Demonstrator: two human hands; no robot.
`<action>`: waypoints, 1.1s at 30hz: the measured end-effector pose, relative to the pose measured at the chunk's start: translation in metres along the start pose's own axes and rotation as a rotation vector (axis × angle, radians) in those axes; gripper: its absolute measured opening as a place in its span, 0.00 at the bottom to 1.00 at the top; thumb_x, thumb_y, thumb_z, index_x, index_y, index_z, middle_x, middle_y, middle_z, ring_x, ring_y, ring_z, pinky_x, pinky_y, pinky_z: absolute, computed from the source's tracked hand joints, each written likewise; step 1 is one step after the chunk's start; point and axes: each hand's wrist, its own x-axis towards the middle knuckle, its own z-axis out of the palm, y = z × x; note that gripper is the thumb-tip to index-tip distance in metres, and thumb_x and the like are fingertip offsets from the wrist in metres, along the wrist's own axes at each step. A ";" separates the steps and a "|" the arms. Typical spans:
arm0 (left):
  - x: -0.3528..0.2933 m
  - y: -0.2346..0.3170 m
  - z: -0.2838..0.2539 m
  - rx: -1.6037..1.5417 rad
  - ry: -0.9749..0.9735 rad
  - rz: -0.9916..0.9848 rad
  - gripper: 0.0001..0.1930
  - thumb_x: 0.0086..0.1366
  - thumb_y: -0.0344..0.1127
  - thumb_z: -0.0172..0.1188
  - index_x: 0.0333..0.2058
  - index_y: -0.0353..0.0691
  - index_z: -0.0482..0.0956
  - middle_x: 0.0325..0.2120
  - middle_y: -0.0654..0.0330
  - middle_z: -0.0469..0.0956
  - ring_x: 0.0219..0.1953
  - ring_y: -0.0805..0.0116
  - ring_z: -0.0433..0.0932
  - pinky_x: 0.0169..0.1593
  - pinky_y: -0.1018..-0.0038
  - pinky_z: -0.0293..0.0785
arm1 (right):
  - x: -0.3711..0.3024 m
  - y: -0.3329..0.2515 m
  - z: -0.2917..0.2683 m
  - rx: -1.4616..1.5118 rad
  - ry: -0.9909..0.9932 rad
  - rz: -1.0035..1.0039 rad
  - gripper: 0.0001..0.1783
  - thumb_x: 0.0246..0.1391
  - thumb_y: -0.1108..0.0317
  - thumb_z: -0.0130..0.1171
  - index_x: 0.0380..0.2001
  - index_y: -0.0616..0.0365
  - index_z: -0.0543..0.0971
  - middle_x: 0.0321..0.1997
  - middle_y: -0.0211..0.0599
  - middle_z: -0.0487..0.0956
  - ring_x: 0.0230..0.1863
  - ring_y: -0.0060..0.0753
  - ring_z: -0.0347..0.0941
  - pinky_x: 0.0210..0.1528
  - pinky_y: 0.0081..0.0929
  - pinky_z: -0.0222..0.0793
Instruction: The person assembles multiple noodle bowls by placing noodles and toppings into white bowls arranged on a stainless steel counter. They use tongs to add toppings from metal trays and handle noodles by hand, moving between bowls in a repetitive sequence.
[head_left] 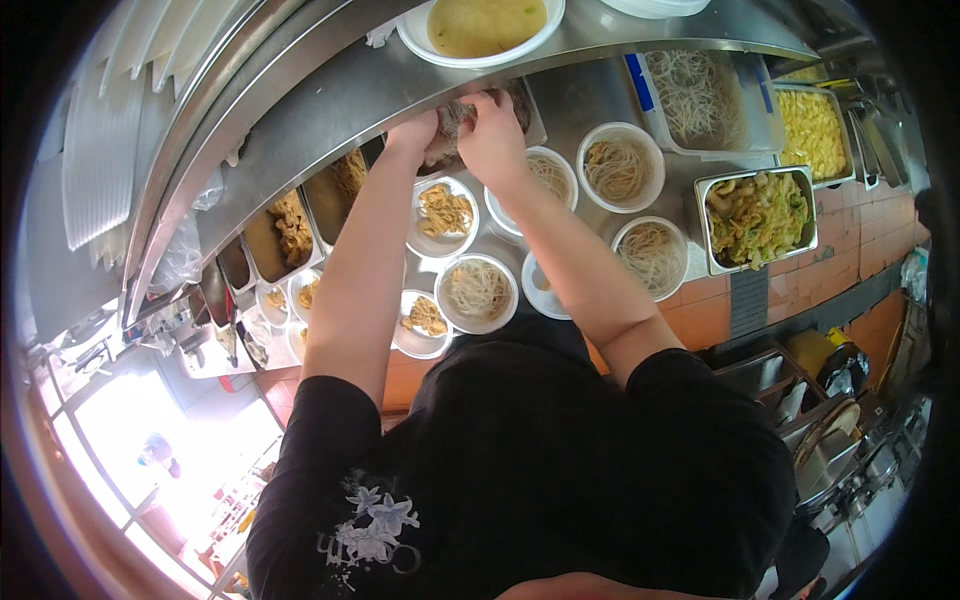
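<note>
Both my hands reach under the shelf edge into a metal tray (536, 112) of greyish-pink, stringy-looking food (440, 152). My left hand (414, 132) is at the tray's left side, its fingertips hidden. My right hand (488, 130) bends its fingers down into the same food and appears to grip some. Just below the hands sit a white bowl of yellowish-brown strips (444, 212) and a white bowl of thin noodles (550, 178), partly behind my right forearm. Another noodle bowl (478, 293) stands between my arms, beside a second bowl of strips (424, 318).
Right of my arm are two noodle bowls (620, 168) (650, 258), a clear noodle tub (695, 100), a tray of cooked greens (757, 222) and a tray of yellow pieces (810, 135). A steel shelf (330, 100) overhangs the counter, bearing a soup bowl (485, 28). Food trays (285, 237) stand left.
</note>
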 end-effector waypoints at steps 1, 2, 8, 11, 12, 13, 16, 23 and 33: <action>-0.002 0.002 -0.005 0.221 0.014 0.139 0.15 0.78 0.41 0.49 0.52 0.38 0.78 0.39 0.50 0.83 0.43 0.56 0.83 0.50 0.60 0.80 | 0.003 0.003 -0.003 -0.082 0.080 -0.162 0.22 0.52 0.76 0.62 0.52 0.61 0.79 0.52 0.54 0.80 0.53 0.56 0.77 0.57 0.46 0.75; -0.016 -0.001 -0.010 0.398 0.046 0.269 0.16 0.77 0.42 0.51 0.51 0.37 0.79 0.39 0.48 0.84 0.43 0.53 0.84 0.51 0.59 0.80 | 0.007 0.006 -0.004 -0.125 -0.029 -0.261 0.23 0.50 0.77 0.62 0.52 0.60 0.78 0.53 0.53 0.79 0.55 0.57 0.75 0.59 0.47 0.73; -0.088 0.023 -0.039 0.526 -0.106 0.325 0.21 0.71 0.48 0.60 0.46 0.31 0.83 0.39 0.40 0.84 0.43 0.47 0.84 0.50 0.62 0.79 | 0.031 0.027 0.013 -0.068 -0.506 -0.612 0.23 0.51 0.73 0.64 0.53 0.57 0.78 0.60 0.43 0.78 0.63 0.55 0.71 0.64 0.48 0.70; -0.107 0.018 -0.040 0.066 0.022 0.228 0.23 0.70 0.50 0.64 0.42 0.30 0.82 0.30 0.50 0.85 0.32 0.58 0.83 0.40 0.63 0.78 | 0.038 0.033 0.018 -0.042 -0.639 -0.509 0.17 0.56 0.66 0.62 0.49 0.59 0.79 0.48 0.49 0.83 0.52 0.57 0.79 0.53 0.53 0.75; -0.106 0.014 -0.037 -0.171 0.020 0.101 0.21 0.70 0.50 0.64 0.41 0.31 0.82 0.29 0.54 0.84 0.30 0.61 0.80 0.38 0.64 0.77 | 0.038 0.032 0.018 -0.097 -0.711 -0.428 0.16 0.57 0.65 0.62 0.47 0.59 0.79 0.45 0.51 0.84 0.48 0.58 0.81 0.51 0.54 0.76; -0.103 0.009 -0.032 -0.410 0.027 -0.011 0.20 0.70 0.49 0.64 0.40 0.33 0.82 0.28 0.57 0.82 0.29 0.64 0.78 0.36 0.65 0.76 | 0.038 0.031 0.017 -0.116 -0.686 -0.435 0.14 0.58 0.64 0.61 0.44 0.58 0.79 0.41 0.51 0.85 0.45 0.58 0.81 0.49 0.55 0.76; -0.092 -0.006 -0.015 -0.919 0.148 -0.095 0.17 0.75 0.49 0.57 0.37 0.38 0.80 0.27 0.61 0.79 0.27 0.67 0.76 0.32 0.67 0.75 | 0.029 0.020 0.014 -0.182 -0.623 -0.422 0.10 0.60 0.63 0.58 0.39 0.58 0.79 0.33 0.50 0.85 0.38 0.59 0.82 0.43 0.56 0.77; -0.068 0.001 0.007 -1.395 0.398 -0.188 0.15 0.77 0.34 0.42 0.51 0.35 0.75 0.43 0.52 0.81 0.42 0.58 0.83 0.47 0.59 0.84 | 0.005 -0.003 0.014 -0.293 -0.598 -0.399 0.11 0.64 0.64 0.52 0.39 0.60 0.78 0.31 0.50 0.85 0.31 0.57 0.83 0.37 0.54 0.78; -0.065 0.000 -0.016 -1.688 0.275 -0.161 0.12 0.80 0.36 0.44 0.34 0.43 0.72 0.23 0.69 0.67 0.23 0.79 0.65 0.31 0.80 0.73 | 0.029 0.014 -0.005 -0.173 -0.769 -0.346 0.24 0.70 0.46 0.54 0.40 0.58 0.80 0.34 0.51 0.85 0.39 0.61 0.81 0.43 0.53 0.76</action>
